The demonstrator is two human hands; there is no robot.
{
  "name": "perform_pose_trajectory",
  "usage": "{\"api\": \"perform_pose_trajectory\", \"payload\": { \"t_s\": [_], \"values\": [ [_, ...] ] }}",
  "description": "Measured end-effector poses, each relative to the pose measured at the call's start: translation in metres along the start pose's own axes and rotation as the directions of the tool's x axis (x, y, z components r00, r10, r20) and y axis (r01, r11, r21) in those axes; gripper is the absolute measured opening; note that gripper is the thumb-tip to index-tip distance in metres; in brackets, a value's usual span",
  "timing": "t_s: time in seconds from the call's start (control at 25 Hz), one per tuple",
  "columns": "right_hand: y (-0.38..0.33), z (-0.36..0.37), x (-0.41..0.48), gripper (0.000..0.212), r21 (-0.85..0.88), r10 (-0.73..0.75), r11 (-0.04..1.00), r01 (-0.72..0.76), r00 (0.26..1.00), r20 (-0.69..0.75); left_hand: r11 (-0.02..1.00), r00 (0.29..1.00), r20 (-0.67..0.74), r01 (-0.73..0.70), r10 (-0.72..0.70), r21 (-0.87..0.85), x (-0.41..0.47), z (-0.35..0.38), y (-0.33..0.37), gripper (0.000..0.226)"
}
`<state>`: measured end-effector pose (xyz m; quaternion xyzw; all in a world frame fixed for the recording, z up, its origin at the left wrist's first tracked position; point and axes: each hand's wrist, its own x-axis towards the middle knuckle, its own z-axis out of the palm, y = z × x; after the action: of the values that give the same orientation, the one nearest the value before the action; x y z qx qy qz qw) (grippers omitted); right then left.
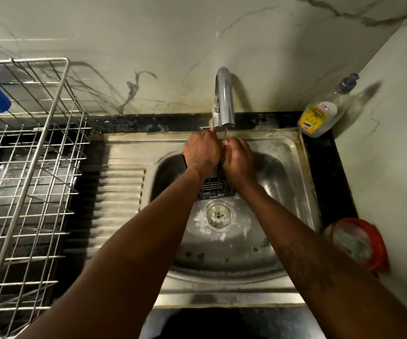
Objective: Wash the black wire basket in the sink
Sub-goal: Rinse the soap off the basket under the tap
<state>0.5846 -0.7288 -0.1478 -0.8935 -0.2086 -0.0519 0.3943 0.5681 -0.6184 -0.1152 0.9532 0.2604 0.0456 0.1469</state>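
- Forearms reach from the near edge over the sink.
- Left hand and right hand, fingers curled, grasp the black wire basket, held in the basin beneath the tap.

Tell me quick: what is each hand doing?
Left hand: grips the black wire basket.
Right hand: curled at the basket's top, grip cannot be told.
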Motion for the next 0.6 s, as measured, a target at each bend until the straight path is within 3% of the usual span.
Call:
{"api": "perform_pose_trajectory", "payload": {
  "t_s": [0.12, 0.16, 0.24, 0.28, 0.36, 0.44, 0.48, 0.52, 0.6],
  "values": [
    [0.007, -0.002, 0.007, 0.025, 0.035, -0.057, 0.998, 0.057, 0.998, -0.019, 0.999, 0.998, -0.055, -0.036, 0.035, -0.012, -0.012, 0.001, 0.006, 0.035],
    [0.006, -0.003, 0.012, 0.026, 0.046, -0.036, 0.998, 0.036, 0.999, -0.012, 0.991, 0.988, -0.077, -0.134, 0.133, 0.0, -0.019, 0.002, 0.004, 0.035],
    [0.008, -0.001, 0.017, 0.028, 0.046, 0.009, 0.999, -0.009, 1.0, -0.014, 0.908, 0.899, -0.129, -0.412, 0.418, 0.073, -0.031, 0.005, -0.011, 0.031],
    [0.006, 0.001, 0.019, 0.031, 0.039, 0.038, 0.999, -0.038, 0.999, -0.004, 0.88, 0.873, -0.116, -0.468, 0.475, 0.083, -0.033, 0.005, -0.022, 0.033],
    [-0.002, 0.005, 0.026, 0.042, -0.041, 0.054, 0.998, -0.054, 0.999, 0.005, 0.959, 0.958, -0.073, -0.281, 0.279, -0.029, -0.031, 0.005, -0.049, 0.039],
    [-0.001, 0.005, 0.029, 0.044, -0.185, -0.134, 0.973, 0.135, 0.991, 0.018, 0.967, 0.997, -0.067, 0.02, -0.038, -0.252, -0.036, 0.008, -0.057, 0.047],
    [0.001, 0.004, 0.026, 0.037, -0.242, -0.325, 0.915, 0.323, 0.945, 0.032, 0.953, 0.987, -0.092, 0.098, -0.13, -0.286, -0.038, 0.012, -0.052, 0.051],
    [0.003, 0.003, 0.02, 0.029, -0.284, -0.523, 0.812, 0.509, 0.852, 0.033, 0.937, 0.973, -0.1, 0.166, -0.206, -0.308, -0.036, 0.014, -0.043, 0.055],
    [0.011, 0.001, 0.009, 0.017, -0.287, -0.727, 0.662, 0.693, 0.687, -0.017, 0.847, 0.921, -0.045, 0.336, -0.387, -0.412, -0.027, 0.01, -0.032, 0.06]
  ]
}}
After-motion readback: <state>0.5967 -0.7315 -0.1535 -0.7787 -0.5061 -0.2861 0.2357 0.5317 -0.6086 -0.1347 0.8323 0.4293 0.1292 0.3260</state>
